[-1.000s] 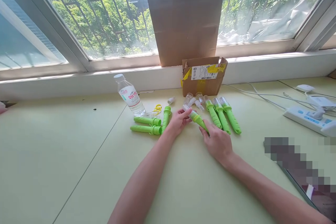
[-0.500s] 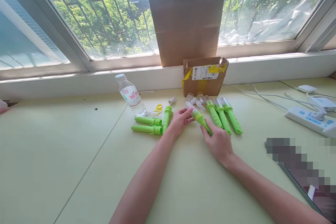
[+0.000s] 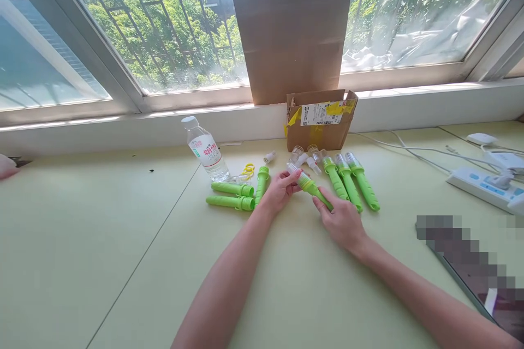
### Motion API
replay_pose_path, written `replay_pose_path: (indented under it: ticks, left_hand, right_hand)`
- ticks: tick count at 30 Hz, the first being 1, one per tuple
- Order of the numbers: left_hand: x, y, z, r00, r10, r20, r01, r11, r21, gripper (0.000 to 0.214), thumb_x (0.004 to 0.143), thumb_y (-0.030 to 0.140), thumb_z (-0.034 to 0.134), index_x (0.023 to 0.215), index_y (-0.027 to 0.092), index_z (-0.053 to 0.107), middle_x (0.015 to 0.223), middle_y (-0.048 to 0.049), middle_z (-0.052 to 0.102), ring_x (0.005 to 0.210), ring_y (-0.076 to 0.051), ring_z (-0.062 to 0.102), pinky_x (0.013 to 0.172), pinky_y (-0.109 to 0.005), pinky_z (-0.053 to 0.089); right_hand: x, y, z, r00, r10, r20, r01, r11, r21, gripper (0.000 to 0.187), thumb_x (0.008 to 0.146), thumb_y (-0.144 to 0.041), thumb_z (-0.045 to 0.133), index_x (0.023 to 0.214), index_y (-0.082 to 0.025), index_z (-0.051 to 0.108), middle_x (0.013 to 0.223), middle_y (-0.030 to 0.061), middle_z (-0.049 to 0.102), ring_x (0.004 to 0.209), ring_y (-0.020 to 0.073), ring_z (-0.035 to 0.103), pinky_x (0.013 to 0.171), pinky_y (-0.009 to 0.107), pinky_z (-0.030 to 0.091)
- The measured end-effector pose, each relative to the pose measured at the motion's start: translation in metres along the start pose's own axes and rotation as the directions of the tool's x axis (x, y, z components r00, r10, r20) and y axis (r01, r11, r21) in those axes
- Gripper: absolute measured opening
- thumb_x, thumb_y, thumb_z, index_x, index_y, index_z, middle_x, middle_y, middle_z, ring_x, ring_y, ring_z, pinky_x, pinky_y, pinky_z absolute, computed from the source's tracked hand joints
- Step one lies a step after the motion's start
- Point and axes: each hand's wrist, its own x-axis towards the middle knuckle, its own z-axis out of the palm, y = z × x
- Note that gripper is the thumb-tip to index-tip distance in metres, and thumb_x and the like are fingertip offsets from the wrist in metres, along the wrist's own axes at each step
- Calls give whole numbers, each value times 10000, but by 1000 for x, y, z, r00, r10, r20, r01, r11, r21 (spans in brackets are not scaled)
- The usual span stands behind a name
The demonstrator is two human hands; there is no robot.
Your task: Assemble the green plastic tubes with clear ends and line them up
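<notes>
Left hand [image 3: 280,191], fingers curled on the clear-capped end of a green stick [image 3: 311,186]; right hand [image 3: 343,222], back to the camera, pinches the stick's lower end, which is hidden under its fingers. Stick: smooth moulded plastic with a tapering shaft, ribbed collar and transparent cap, held slantwise low over the matte pale-green table [image 3: 123,262], cap toward the window. Just right of it, three capped sticks [image 3: 347,185] lie side by side. Left of the left hand lie three bare sticks [image 3: 235,196] with ridged collars, two crosswise and one lengthwise. Loose caps [image 3: 301,154] and small white parts, too small to make out, sit before a torn cardboard box [image 3: 321,120] with yellow tape. A clear bottle [image 3: 204,150] with a white cap stands near the bare sticks; the yellow piece [image 3: 248,169] beside it is indistinct. The power strip [image 3: 483,185] is cut off at the right edge, and a pixelated patch [image 3: 458,245] conceals the lower right.
</notes>
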Motion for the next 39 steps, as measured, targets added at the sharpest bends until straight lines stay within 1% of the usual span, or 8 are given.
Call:
replay_pose_path:
  ticks: [4, 6, 13, 18, 24, 29, 34, 39]
  left_hand:
    - [-2, 1, -2, 999, -2, 42, 4, 999, -41, 324, 714, 348, 740, 922, 120, 644, 935, -101, 694, 887, -206, 665, 774, -304, 511]
    - [-2, 1, -3, 999, -4, 41, 7, 998, -57, 333, 732, 341, 727, 969, 124, 641, 959, -103, 693, 914, -204, 662, 793, -304, 513]
    - [1, -3, 0, 1000, -17, -10, 17, 999, -31, 331, 732, 308, 732, 983, 107, 651, 980, -119, 689, 881, -191, 660, 781, -302, 516]
    - [2, -3, 1, 998, -31, -54, 30, 999, -25, 329, 718, 318, 743, 940, 92, 655, 958, -121, 692, 844, -178, 653, 774, -306, 513]
    - [0, 1, -2, 1000, -31, 5, 31, 999, -13, 300, 719, 324, 738, 890, 92, 654, 936, -110, 696, 835, -179, 652, 764, -303, 509]
    - [-1, 1, -3, 999, -19, 50, 22, 997, -69, 314, 714, 302, 743, 947, 118, 642, 964, -104, 698, 949, -220, 651, 797, -312, 505]
    - [0, 0, -3, 1000, -18, 13, 19, 998, -66, 343, 742, 296, 722, 1027, 125, 638, 986, -105, 694, 927, -206, 660, 793, -306, 510]
    - [2, -3, -2, 999, -43, 20, 44, 999, -31, 317, 752, 296, 715, 986, 94, 645, 1012, -127, 683, 888, -200, 663, 797, -321, 512]
  right_hand:
    - [5, -1, -8, 974, -24, 225, -62, 927, 369, 524, 911, -536, 363, 1203, -184, 617, 508, -48, 447, 431, 121, 368, 433, 242, 297]
    - [3, -3, -8, 980, -40, 196, -41, 918, 394, 508, 910, -527, 379, 1191, -181, 624, 538, -42, 462, 457, 119, 375, 445, 241, 299]
    - [-8, 0, 8, 988, -50, -149, 28, 989, -142, 412, 918, -378, 421, 1261, -227, 591, 659, 10, 606, 517, 145, 479, 485, 251, 284]
    - [-8, 2, 11, 983, -96, -155, 35, 934, -355, 407, 924, -349, 427, 1282, -231, 580, 751, 45, 660, 548, 151, 528, 480, 255, 247]
    - [-1, -2, -3, 996, 50, 72, -56, 995, 83, 460, 911, -466, 396, 1240, -214, 598, 528, -26, 488, 475, 137, 425, 473, 245, 268]
    - [6, -1, -14, 864, 120, 489, -412, 727, 549, 551, 856, -594, 434, 1244, -230, 573, 565, -55, 407, 404, 85, 284, 380, 216, 189]
    - [0, -4, -5, 971, 72, 228, -184, 834, 520, 490, 884, -535, 436, 1208, -214, 615, 548, -48, 399, 458, 105, 352, 422, 225, 275]
    - [-6, 2, 6, 995, 11, -103, -9, 1000, 23, 455, 914, -448, 423, 1265, -218, 598, 599, -3, 540, 509, 139, 447, 490, 249, 312]
